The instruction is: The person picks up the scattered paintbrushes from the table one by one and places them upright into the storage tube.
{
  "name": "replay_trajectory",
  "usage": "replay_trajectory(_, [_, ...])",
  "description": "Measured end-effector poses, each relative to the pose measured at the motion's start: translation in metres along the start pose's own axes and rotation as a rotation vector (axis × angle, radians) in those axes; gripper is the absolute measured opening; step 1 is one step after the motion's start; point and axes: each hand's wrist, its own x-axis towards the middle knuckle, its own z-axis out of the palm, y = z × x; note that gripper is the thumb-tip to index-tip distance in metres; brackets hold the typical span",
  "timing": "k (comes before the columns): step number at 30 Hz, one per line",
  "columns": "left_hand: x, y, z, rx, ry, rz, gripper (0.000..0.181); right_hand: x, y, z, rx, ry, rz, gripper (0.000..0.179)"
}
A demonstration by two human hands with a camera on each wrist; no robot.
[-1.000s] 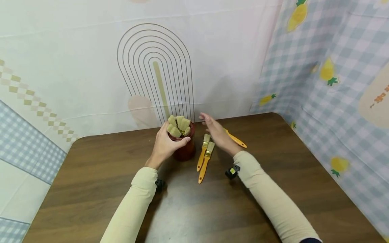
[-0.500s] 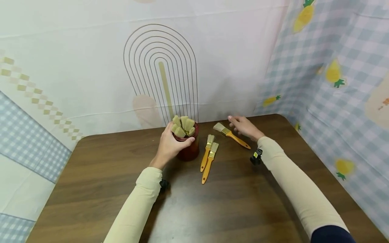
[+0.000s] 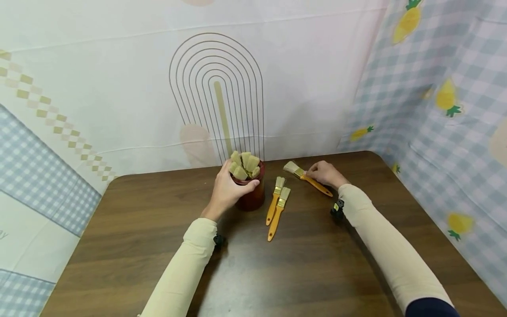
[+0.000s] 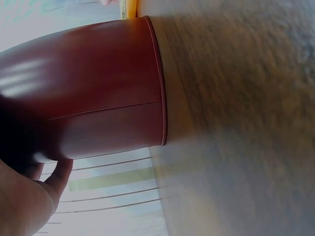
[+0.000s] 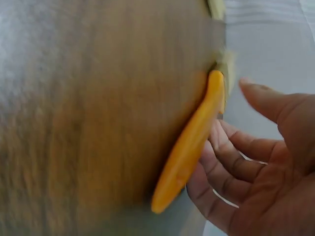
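In the head view, my left hand [image 3: 231, 190] grips the side of a dark red cylindrical pot [image 3: 253, 197], thumb near the rim. Several paintbrushes [image 3: 244, 165] stand in it, pale bristles up. The pot's smooth, seamed wall [image 4: 98, 88] fills much of the left wrist view. My right hand [image 3: 326, 174] is at a paintbrush with an orange handle [image 3: 318, 187] lying at the right. In the right wrist view, its fingers [image 5: 224, 162] reach along the far side of the handle [image 5: 189, 142], while the thumb [image 5: 266, 98] stands apart from it.
Between the pot and my right hand, two more paintbrushes, a smaller one [image 3: 274, 203] and a larger one [image 3: 279, 213], lie side by side on the brown wooden table [image 3: 253, 273]. A patterned cloth wall [image 3: 309, 88] rises directly behind the table's far edge.
My right hand has moved right, away from the pot's side, then down to the right-hand paintbrush. My left hand keeps its grip on the pot. The head view has shifted slightly.
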Motion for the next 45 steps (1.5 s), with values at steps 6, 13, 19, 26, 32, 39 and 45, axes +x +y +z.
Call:
replay_trajectory(6, [0.001,0.000,-0.002,0.004,0.008,0.009,0.088,0.001,-0.013,0.010,-0.148,0.027,0.019,0.032])
replay_trajectory(13, [0.001,-0.002,-0.005,0.000,0.005,-0.001,0.089,0.006,-0.017,0.014,-0.051,-0.074,0.032,0.018])
replay_trajectory(19, [0.001,-0.004,-0.007,0.010,0.004,-0.010,0.089,0.000,-0.024,0.012,0.042,-0.107,0.029,0.016])
replay_trajectory(26, [-0.001,-0.005,-0.010,0.021,0.008,-0.025,0.089,-0.012,-0.043,0.004,0.162,-0.018,-0.030,0.027])
replay_trajectory(32, [-0.002,-0.004,-0.009,0.021,-0.005,-0.038,0.088,-0.035,-0.069,-0.008,0.189,0.097,-0.132,0.034])
replay_trajectory(39, [-0.002,-0.004,-0.006,0.014,0.010,-0.031,0.087,-0.056,-0.105,-0.016,0.202,0.281,-0.282,0.041])
replay_trajectory(45, [-0.001,-0.002,0.001,-0.001,0.001,-0.030,0.086,-0.081,-0.136,-0.018,0.376,0.360,-0.369,0.038])
